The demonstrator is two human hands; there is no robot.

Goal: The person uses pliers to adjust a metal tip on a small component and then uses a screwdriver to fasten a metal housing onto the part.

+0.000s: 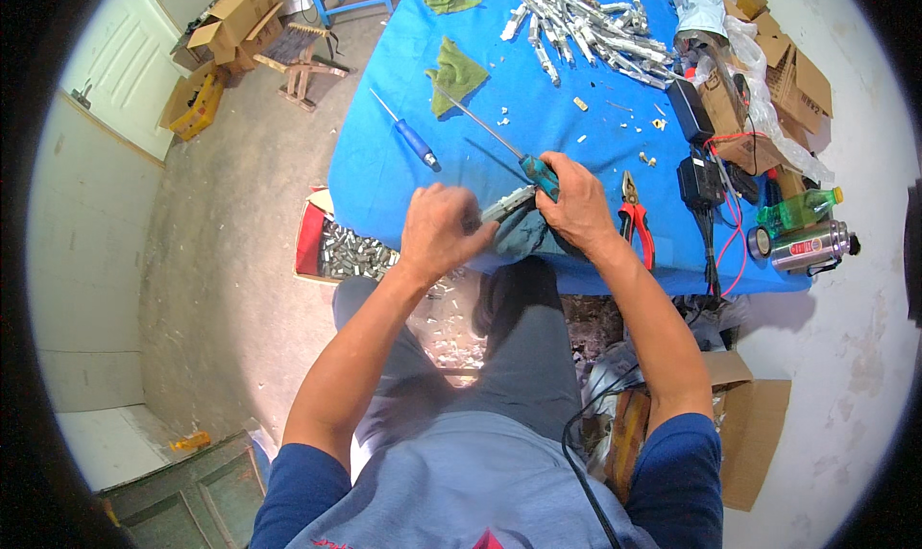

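My right hand (578, 205) is wrapped round the teal handle of a screwdriver (538, 174), its long shaft pointing up and left over the table. Between my hands lies a narrow grey-white strip-shaped part (509, 204), at the table's near edge above a dark cloth (528, 234). The strip's right end meets my right fingers. My left hand (437, 230) is closed at its left end, thumb against it; the fingers are slightly blurred. A blue-handled screwdriver (417, 144) lies beyond my left hand. Red-handled pliers (636, 224) lie to the right of my right hand.
A pile of similar strips (595, 30) covers the far part of the blue-covered table (375, 194). Green rags (455, 76) lie nearer. Black adapters (699, 179), a green bottle (802, 210) and a steel flask (809, 246) crowd the right. Below left stands a box of small metal pieces (312, 237).
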